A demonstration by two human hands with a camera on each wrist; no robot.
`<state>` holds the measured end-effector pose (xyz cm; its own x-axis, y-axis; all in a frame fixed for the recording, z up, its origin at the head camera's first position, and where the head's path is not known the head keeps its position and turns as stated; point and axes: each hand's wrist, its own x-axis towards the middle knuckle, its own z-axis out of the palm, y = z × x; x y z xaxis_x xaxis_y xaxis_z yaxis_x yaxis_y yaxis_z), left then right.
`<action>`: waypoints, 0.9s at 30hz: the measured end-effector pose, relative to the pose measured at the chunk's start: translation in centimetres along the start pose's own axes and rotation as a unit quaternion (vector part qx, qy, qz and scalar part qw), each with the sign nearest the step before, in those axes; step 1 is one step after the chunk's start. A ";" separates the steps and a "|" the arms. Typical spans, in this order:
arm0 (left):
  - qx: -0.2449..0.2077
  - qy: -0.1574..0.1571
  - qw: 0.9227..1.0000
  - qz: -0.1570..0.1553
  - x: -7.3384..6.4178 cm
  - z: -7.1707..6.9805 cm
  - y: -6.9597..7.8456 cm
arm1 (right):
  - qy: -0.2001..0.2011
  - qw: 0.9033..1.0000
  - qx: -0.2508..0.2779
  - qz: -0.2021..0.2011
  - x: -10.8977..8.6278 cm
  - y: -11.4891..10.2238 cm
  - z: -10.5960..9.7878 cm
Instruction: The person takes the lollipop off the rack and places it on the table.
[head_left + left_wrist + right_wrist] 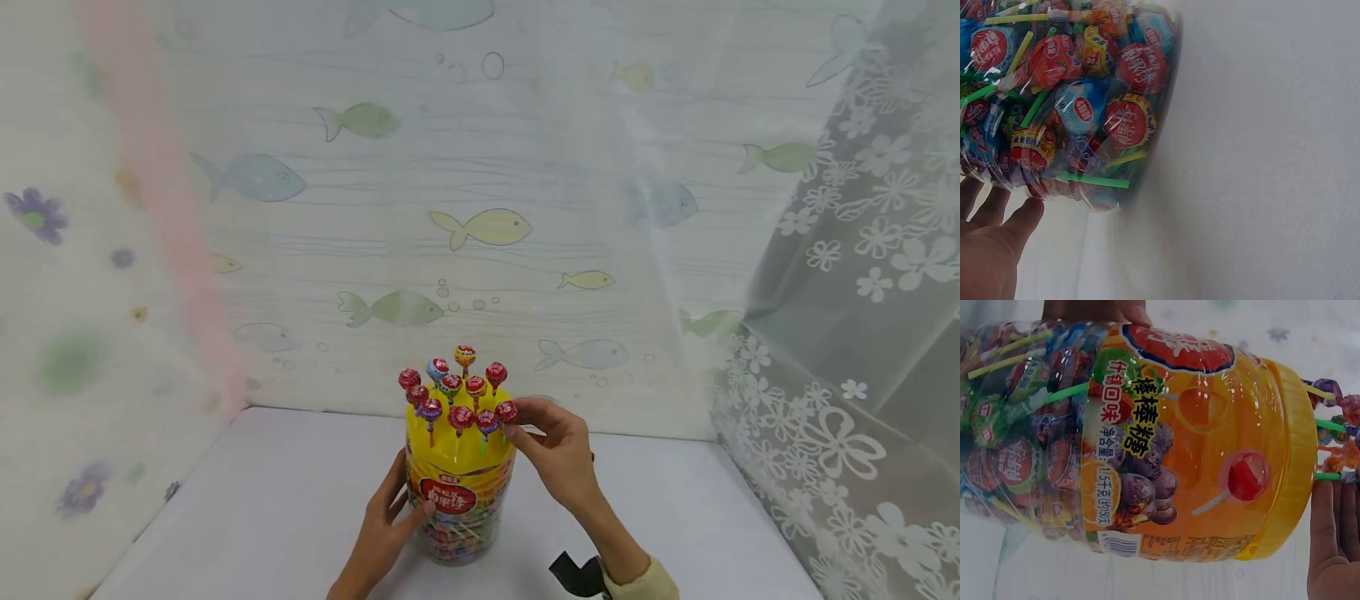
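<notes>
A clear plastic jar (pixel 468 533) full of wrapped lollipops stands upright on the table, with an orange printed label (pixel 1204 444) and a yellow lid (pixel 448 457). Several lollipops stick up from the lid by their sticks, heads upward. My left hand (pixel 381 523) holds the jar's left side, thumb across the front; in the left wrist view its fingers (pixel 1022 225) touch the clear wall. At the lid's right edge, my right hand (pixel 561 454) pinches a red-wrapped lollipop (pixel 506 411) between thumb and fingers. The right wrist view shows this hand beside a green stick, its grip partly cut off.
A white-covered table (pixel 660 508) bears the jar. Behind it hangs a fish-printed curtain (pixel 480 275), with a flower-patterned sheet (pixel 847 400) on the right and another flowered sheet (pixel 97 400) on the left. A black strap (pixel 576 575) hangs by the right wrist.
</notes>
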<state>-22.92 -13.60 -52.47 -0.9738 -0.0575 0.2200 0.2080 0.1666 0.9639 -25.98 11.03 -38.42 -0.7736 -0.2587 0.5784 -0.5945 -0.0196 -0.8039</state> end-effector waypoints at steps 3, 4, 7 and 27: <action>-0.001 -0.001 1.000 -0.004 0.1 0.0 0.0 | 0.010 1.000 -0.004 -0.004 0.1 0.1 0.0; -0.001 -0.001 1.000 -0.004 0.1 0.0 0.0 | 0.014 1.000 -0.004 -0.006 0.1 0.1 0.1; -0.002 0.000 1.000 -0.007 0.0 0.0 0.0 | 0.034 0.999 -0.005 -0.022 0.2 -0.1 0.2; 0.000 0.008 1.000 -0.007 -0.2 0.1 0.3 | 0.119 0.993 -0.011 -0.010 -1.7 3.1 -2.9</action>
<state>-22.64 -13.43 -52.29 -0.9752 -0.0752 0.2082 0.1937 0.1653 0.9670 -27.08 14.25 -41.48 -0.7902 -0.0219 0.6125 -0.6126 -0.0008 -0.7904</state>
